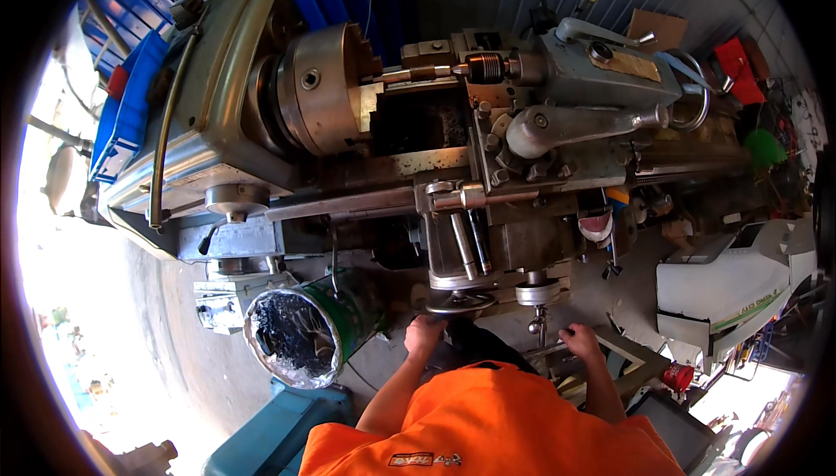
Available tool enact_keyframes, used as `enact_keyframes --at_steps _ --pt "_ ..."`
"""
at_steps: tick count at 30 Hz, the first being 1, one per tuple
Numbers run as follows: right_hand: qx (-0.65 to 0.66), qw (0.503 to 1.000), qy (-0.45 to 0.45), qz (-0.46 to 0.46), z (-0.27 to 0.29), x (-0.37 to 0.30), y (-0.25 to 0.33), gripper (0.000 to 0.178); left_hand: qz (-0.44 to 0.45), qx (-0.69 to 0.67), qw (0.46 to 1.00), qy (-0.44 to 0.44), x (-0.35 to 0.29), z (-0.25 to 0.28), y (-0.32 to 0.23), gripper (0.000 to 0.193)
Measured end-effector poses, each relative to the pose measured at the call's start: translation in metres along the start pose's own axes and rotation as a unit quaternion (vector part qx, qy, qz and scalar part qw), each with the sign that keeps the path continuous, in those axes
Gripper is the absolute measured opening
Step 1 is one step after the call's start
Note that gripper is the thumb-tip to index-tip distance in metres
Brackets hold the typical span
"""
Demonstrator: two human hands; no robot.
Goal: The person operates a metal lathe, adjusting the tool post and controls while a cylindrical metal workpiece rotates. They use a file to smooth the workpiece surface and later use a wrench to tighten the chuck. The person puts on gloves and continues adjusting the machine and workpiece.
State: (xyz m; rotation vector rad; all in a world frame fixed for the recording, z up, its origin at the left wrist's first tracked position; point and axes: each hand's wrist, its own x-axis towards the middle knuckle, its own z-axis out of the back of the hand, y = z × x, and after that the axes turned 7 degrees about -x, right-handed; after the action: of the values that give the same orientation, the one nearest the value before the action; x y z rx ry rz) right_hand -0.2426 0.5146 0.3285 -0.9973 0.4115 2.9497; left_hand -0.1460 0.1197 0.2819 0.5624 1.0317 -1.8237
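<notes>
A metal lathe fills the view in front of me. My left hand (424,337) is closed at the near left side of the carriage handwheel (461,303), gripping its rim or handle; the fingers are partly hidden. To the right, my right hand (581,341) is curled beside the cross-slide crank (537,324), with a gap between them. Whatever its fingers pinch, if anything, is too small to make out. Between the large chuck (311,84) and the live center (484,68) sits a slim metal workpiece (411,74). The tool post lever (575,128) points right.
A green bucket (348,310) of dark shavings stands below the lathe at left, by a teal box (283,432). The tailstock (610,67) is at far right. A blue bin (131,114) hangs by the headstock. A white panelled body (723,284) stands right.
</notes>
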Motion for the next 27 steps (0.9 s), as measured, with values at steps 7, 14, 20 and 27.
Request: enact_keyframes --at_steps 7,14,20,27 --pt "0.008 1.000 0.013 0.005 0.008 0.015 -0.006 0.039 -0.011 -0.006 1.000 -0.025 -0.005 -0.004 0.000 0.053" --pt "0.013 1.000 0.012 0.011 0.012 0.021 -0.009 0.038 -0.016 0.010 0.999 -0.028 0.005 -0.014 0.011 0.054" --pt "0.024 0.999 0.041 -0.001 0.018 0.018 -0.001 0.038 -0.019 0.027 0.999 0.000 0.010 -0.011 0.018 0.048" --pt "0.038 0.998 -0.050 0.005 -0.005 0.008 -0.036 0.037 -0.079 0.092 0.992 0.040 0.025 -0.001 0.011 0.051"
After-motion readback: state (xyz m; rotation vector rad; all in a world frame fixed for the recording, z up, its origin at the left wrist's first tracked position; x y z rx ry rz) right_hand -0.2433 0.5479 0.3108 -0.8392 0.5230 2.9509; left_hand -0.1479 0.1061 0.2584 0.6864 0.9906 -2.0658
